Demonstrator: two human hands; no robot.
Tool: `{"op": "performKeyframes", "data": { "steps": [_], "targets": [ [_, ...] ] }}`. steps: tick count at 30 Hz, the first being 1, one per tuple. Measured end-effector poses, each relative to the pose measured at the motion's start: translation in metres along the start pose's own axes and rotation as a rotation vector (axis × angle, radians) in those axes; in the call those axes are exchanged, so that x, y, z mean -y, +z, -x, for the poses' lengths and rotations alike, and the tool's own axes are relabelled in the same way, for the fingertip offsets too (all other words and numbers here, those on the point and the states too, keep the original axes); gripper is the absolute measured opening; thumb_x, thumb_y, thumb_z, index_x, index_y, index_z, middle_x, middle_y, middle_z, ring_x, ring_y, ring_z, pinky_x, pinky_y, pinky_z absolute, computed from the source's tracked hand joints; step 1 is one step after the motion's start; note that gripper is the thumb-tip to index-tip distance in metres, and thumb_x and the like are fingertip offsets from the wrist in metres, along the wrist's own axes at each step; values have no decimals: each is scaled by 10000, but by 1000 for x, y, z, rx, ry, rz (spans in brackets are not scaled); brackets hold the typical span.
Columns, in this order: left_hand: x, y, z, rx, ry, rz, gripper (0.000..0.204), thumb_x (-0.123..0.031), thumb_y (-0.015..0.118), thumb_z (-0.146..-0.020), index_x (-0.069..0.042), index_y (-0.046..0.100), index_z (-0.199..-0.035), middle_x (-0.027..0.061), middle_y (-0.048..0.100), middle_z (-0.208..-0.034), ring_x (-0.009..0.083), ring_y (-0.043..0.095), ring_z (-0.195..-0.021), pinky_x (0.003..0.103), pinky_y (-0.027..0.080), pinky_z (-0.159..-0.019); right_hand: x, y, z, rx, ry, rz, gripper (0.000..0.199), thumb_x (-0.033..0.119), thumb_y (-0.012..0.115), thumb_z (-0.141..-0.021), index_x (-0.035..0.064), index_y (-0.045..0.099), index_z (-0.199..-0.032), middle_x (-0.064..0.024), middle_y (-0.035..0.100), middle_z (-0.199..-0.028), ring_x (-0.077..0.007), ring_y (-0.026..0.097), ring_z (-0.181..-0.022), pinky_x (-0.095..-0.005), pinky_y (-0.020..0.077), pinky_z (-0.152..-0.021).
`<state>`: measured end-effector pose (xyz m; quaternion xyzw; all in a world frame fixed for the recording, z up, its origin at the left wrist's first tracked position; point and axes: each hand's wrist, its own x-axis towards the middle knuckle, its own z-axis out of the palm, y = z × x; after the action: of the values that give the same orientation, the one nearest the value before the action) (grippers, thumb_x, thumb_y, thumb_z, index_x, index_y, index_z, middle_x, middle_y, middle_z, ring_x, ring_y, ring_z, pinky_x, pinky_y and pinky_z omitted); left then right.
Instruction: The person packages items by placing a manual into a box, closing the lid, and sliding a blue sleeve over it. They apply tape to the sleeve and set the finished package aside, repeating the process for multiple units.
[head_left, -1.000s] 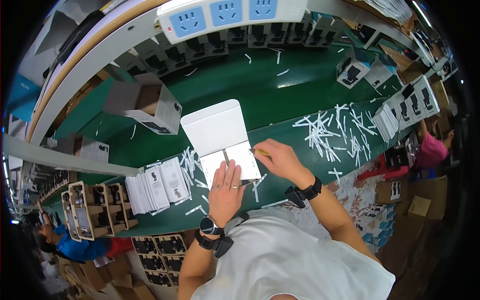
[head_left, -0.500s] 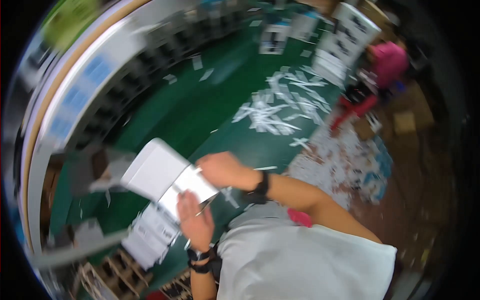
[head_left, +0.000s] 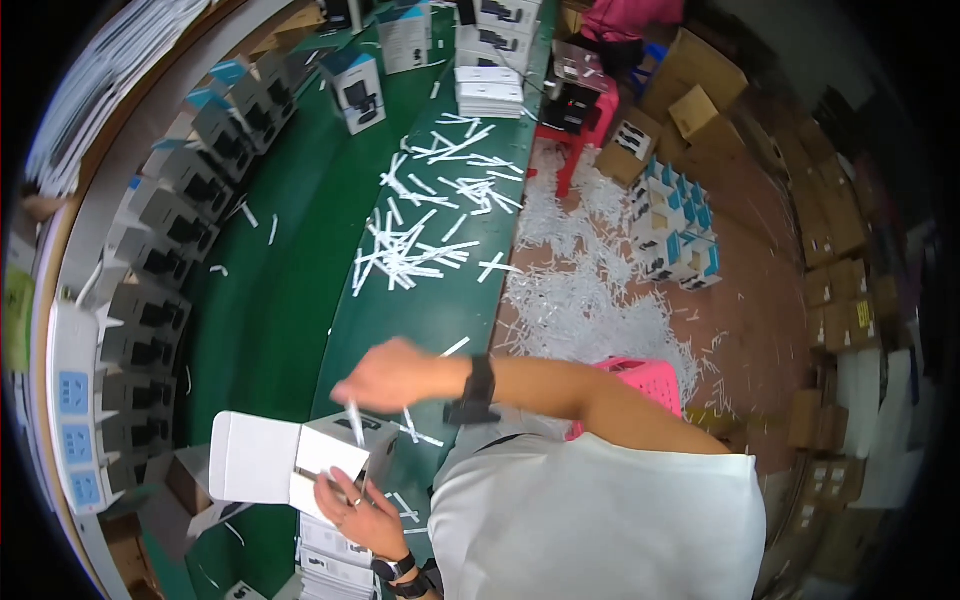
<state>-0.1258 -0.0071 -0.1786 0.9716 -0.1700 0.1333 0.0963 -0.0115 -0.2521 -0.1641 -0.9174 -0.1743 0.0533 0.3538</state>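
A small white cardboard box (head_left: 255, 458) stands at the table's near edge, its lid flap folded out to the left. My left hand (head_left: 366, 517) grips the box's near right side, fingers bent over the rim. Above the box's far right corner, my right hand (head_left: 395, 377) is closed in a pinch. A narrow white paper strip (head_left: 356, 424) hangs from its fingertips, slightly blurred. What lies inside the box cannot be made out. Right beside the near side of the box is a stack of flat white printed boxes (head_left: 335, 562).
Loose white strips (head_left: 405, 250) lie heaped on the green table (head_left: 270, 330). Printed boxes (head_left: 150, 320) line its left side; flat white cartons (head_left: 490, 92) are stacked at the far end. Strips litter the floor by a pink basket (head_left: 640, 380). Blue-and-white boxes (head_left: 675, 225) stand beyond.
The head view has swung round and grown sharper. My right hand has lifted off the box's edge with the strip between its fingers; my left hand is still on the box.
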Motion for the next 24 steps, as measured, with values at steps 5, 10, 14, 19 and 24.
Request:
{"op": "performKeyframes", "data": {
  "steps": [5,10,14,19,24],
  "targets": [
    [-2,-8,7,88,-45,50,515,-115,537,-958,45,421,-1433,269,427,-1441,495,404,-1336,542,374,-1088,-27,-2,-18,178,87,418,156,255,603,-901,102,631,-924,-90,674,-758,-301,674,-726,-425,498,-574],
    [-21,1,5,82,-82,59,465,-57,513,-897,84,487,-1339,282,491,-1376,457,434,-1328,523,350,-1123,69,42,-35,-103,-470,142,173,243,644,-864,92,564,-895,-55,658,-815,-253,669,-780,-408,514,-628],
    [-18,4,20,119,-177,127,449,-72,534,-864,72,529,-1289,263,530,-1328,416,481,-1293,504,352,-1127,111,87,-52,-43,-656,190,165,208,665,-844,83,566,-887,-53,602,-785,-242,645,-721,-378,523,-610],
    [-10,7,29,24,-90,139,420,-95,533,-865,45,555,-1261,231,562,-1283,389,502,-1278,483,351,-1135,126,113,-54,13,-582,242,143,186,671,-836,99,570,-887,-59,551,-829,-253,637,-696,-389,515,-547],
    [-7,11,19,8,-107,242,243,-85,596,-779,5,660,-995,194,650,-1040,371,617,-1076,463,486,-969,124,113,-55,29,-449,123,291,278,731,-779,77,611,-953,-114,598,-903,-324,639,-776,-438,524,-649]
  ]
}}
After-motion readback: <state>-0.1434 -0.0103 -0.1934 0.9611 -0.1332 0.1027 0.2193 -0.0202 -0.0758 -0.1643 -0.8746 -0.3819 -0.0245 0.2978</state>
